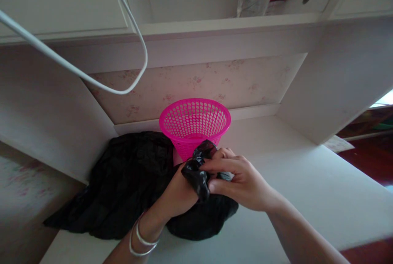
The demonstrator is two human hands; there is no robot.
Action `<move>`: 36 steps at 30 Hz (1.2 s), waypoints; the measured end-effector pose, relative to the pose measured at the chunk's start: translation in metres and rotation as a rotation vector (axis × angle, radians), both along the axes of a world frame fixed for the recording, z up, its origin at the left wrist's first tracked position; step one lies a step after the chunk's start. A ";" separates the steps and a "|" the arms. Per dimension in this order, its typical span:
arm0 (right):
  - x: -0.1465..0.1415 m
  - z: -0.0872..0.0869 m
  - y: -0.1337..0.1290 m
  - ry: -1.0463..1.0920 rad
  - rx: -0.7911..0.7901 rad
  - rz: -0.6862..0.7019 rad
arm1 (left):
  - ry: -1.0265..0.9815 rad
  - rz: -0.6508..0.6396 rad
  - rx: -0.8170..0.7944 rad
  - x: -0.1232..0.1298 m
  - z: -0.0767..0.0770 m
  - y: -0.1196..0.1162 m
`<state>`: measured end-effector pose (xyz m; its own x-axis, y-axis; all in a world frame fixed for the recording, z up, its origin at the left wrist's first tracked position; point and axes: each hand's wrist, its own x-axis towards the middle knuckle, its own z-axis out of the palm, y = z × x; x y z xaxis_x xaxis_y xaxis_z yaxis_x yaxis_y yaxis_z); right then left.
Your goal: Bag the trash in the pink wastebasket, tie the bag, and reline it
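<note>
White surface (pixel 307 182) carrying everything, running back to a flowered wall. Black bundle (pixel 132 182) spreading over its left side, a dark lobe (pixel 202 219) bulging beneath the hands; whether lobe and bundle are joining, cannot tell. Pink basket (pixel 196 122) standing upright just beyond the hands, mouth facing up. Right hand (pixel 242 178) closing thumb and fingers in a pinch on thin black plastic (pixel 196 178). Left hand (pixel 181 192) lying under that plastic; its fingers are hiding, so grip and opening cannot be told. The plastic itself is bunching between both hands, in front of the basket. Risks, as judged: hard pulling could be tearing the film; slick folds could be slipping the pinch; a forward knock could be tipping the basket.
</note>
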<state>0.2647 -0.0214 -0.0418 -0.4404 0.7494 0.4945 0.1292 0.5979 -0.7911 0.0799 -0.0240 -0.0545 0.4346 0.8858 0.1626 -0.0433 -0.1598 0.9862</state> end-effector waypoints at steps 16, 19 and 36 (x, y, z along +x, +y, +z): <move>0.016 0.004 0.037 -0.001 -0.310 0.300 | 0.082 -0.187 0.108 -0.010 0.005 -0.011; 0.019 0.004 0.041 -0.055 -0.238 0.248 | 0.162 -0.169 0.197 -0.012 0.011 -0.011; 0.022 0.009 0.037 0.476 -0.395 -0.094 | -0.188 -0.272 -0.139 -0.020 -0.032 0.004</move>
